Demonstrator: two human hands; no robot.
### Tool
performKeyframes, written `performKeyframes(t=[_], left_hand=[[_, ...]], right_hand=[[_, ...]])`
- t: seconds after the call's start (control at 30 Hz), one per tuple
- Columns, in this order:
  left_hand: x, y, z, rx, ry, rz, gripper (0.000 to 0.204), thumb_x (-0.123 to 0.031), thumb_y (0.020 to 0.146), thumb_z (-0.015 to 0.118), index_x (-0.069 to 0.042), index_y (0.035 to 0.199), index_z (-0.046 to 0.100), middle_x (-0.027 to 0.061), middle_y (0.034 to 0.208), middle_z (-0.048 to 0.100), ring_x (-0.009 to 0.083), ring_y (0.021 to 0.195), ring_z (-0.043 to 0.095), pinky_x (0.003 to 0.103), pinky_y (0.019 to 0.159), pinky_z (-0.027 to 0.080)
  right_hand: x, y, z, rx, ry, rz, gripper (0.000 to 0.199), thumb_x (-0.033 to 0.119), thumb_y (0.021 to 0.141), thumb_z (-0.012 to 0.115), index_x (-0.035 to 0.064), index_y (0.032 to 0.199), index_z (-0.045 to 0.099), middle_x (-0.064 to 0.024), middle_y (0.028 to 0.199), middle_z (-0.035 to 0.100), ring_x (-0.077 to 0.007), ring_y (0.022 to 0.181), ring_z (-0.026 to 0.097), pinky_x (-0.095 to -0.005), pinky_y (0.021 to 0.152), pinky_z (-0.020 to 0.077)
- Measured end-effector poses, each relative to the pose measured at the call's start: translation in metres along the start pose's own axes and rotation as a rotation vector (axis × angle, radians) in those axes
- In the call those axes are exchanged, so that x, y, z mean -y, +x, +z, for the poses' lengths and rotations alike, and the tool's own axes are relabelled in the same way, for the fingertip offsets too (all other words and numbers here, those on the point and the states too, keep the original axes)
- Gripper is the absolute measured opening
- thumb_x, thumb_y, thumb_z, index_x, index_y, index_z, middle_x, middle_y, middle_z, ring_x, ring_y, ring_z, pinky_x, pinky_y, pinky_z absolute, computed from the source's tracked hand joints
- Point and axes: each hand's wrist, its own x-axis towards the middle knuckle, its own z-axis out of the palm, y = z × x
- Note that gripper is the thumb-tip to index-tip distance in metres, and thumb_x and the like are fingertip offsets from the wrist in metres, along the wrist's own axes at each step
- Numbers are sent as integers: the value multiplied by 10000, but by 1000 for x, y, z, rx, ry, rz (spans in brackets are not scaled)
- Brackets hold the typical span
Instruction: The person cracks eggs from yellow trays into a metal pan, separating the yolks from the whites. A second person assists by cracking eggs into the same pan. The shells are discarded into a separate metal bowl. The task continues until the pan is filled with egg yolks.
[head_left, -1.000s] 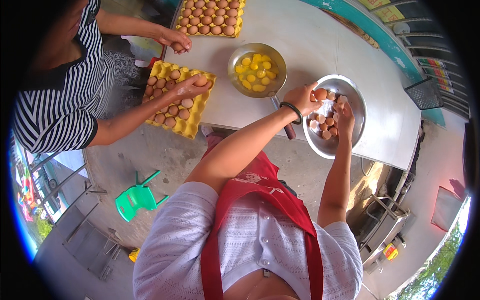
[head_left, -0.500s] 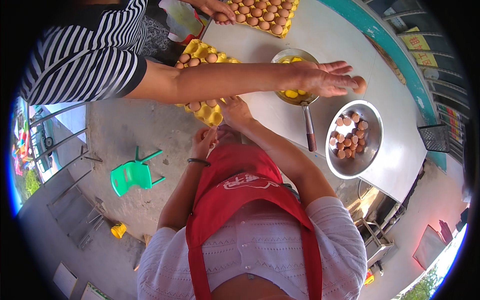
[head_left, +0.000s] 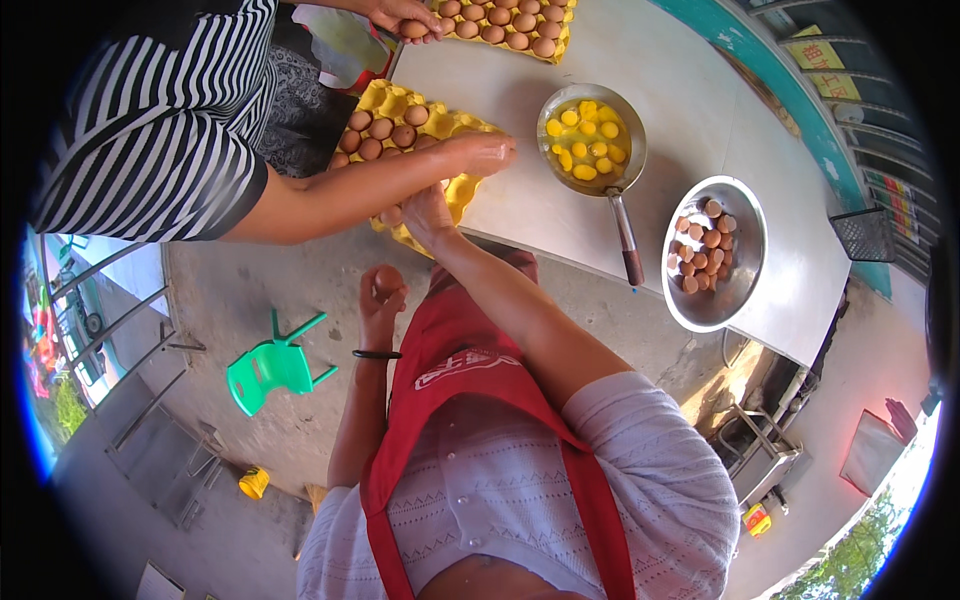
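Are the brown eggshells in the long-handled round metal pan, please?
No, the cracked brown eggshells lie in the wide silver metal bowl, while the pan holds yellow yolks.

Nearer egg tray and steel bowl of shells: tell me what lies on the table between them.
In the head view, the pan of cracked eggs lies between the nearer egg tray and the steel bowl.

"Where does this view look from?"
"The wearer's head, near above the red apron (head_left: 480, 320), facing steeply down."
"How wide?"
"Fisheye-wide: left hand (head_left: 378, 308) and right hand (head_left: 430, 215) near the apron's far end, the surface (head_left: 700, 110) beyond it."
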Motion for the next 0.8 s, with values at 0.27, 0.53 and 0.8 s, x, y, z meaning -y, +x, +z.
performKeyframes(t=[0.27, 0.53, 0.8], left_hand=[[-61, 8, 75, 240, 138, 246, 500, -152, 876, 729, -39, 1303, 494, 54, 1116, 600, 109, 907, 605, 225, 657, 500], [-141, 40, 233, 805, -56, -76, 445, -377, 976, 582, -80, 1304, 528, 9, 1126, 660, 131, 1040, 647, 246, 722, 450], [-149, 61, 292, 950, -143, -172, 400, -414, 987, 546, -138, 1276, 557, -4, 1124, 670, 161, 1051, 667, 249, 686, 458]], right_hand=[[-150, -103, -112, 178, 1230, 401, 397, 206, 821, 680, 25, 1172, 634, -181, 1104, 632, -308, 935, 656, -422, 813, 544], [-267, -170, -266, -620, 923, 314, 497, 72, 842, 714, -33, 1292, 531, -208, 1192, 600, -356, 1070, 612, -385, 921, 510], [-291, -163, -241, -709, 900, 334, 481, 125, 868, 708, -18, 1295, 540, -212, 1180, 592, -390, 1039, 592, -403, 904, 493]])
